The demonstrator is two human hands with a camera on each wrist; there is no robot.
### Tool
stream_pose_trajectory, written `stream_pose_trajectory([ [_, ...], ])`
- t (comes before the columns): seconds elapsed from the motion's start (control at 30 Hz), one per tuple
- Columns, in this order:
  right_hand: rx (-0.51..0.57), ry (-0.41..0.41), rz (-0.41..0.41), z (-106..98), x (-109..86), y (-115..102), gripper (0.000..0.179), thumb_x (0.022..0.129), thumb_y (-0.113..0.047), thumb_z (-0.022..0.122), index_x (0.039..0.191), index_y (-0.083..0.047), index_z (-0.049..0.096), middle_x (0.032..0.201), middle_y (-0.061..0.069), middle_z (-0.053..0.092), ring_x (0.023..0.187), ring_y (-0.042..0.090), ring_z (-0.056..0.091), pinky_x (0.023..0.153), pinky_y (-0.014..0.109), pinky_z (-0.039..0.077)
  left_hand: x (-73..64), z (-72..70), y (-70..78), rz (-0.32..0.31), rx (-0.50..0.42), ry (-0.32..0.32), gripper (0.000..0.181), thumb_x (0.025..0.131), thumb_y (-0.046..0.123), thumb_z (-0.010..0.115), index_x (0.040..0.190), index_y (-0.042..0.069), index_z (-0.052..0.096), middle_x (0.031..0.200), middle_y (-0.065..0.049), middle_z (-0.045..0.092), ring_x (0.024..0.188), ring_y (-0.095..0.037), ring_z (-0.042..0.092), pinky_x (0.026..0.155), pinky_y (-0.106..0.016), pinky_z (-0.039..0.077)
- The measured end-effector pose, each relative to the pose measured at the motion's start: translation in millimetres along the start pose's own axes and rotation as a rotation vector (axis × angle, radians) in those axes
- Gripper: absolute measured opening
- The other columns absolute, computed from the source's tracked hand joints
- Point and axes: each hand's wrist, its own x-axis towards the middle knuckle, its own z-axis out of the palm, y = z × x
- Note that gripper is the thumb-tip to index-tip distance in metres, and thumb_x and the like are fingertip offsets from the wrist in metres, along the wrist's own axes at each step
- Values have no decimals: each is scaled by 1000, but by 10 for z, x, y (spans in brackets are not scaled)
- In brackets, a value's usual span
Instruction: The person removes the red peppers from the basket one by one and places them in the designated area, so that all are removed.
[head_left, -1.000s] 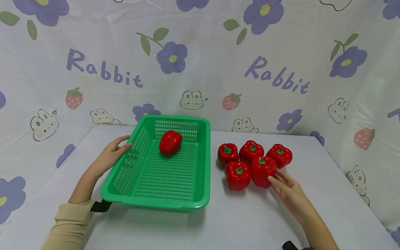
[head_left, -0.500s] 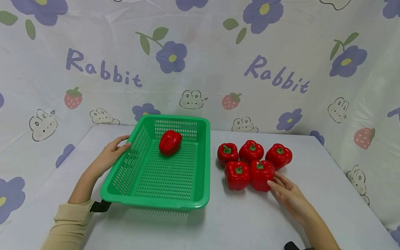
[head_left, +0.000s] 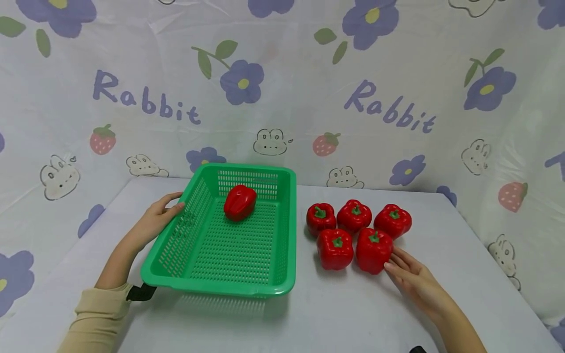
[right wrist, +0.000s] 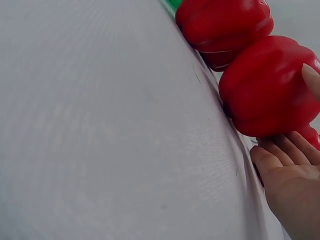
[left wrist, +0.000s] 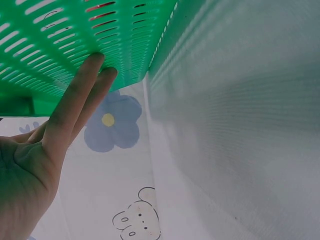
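Observation:
Palm-side up in the left wrist view, my left hand (head_left: 156,220) lays straight fingers (left wrist: 80,95) against the outer slotted wall of a green plastic basket (head_left: 222,287). Inside that basket lies one red bell pepper (head_left: 240,202) on its side. At the right, my right hand (head_left: 417,282) holds another red bell pepper (head_left: 373,251) by its right side, thumb in front and fingers behind; in the right wrist view the fingers (right wrist: 287,155) reach under it. This pepper leans slightly, its green stem upward.
Several more red bell peppers stand close by: a front-left one (head_left: 335,249), and a back row with left (head_left: 321,219), middle (head_left: 354,216) and right (head_left: 392,220) ones. A patterned curtain (head_left: 282,108) hangs behind the white table (head_left: 335,314).
The pepper at my right hand has come down and toward me, then slightly right, parting from the front-left pepper. My right hand moved with it. The left hand and basket stay put.

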Motion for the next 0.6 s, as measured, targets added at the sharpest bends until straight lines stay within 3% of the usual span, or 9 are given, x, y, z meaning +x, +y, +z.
stream_pose_trajectory([
  [0.3, 12, 22, 22, -8, -26, -56, 81, 102, -31, 51, 158, -10, -5, 166, 14, -1, 152, 33, 8, 95, 16, 49, -6, -1, 4, -1, -27, -6, 65, 105, 41, 40, 157, 8, 17, 118, -31, 62, 82, -8, 68, 73, -28, 55],
  [0.6, -1, 18, -17, -10, -52, -103, 80, 102, -29, 51, 158, -10, -3, 166, 14, -1, 152, 33, 7, 95, 14, 48, -1, 0, 6, 2, -31, -8, 64, 105, 40, 40, 156, 8, 18, 118, -31, 62, 81, -9, 68, 73, -29, 56],
])
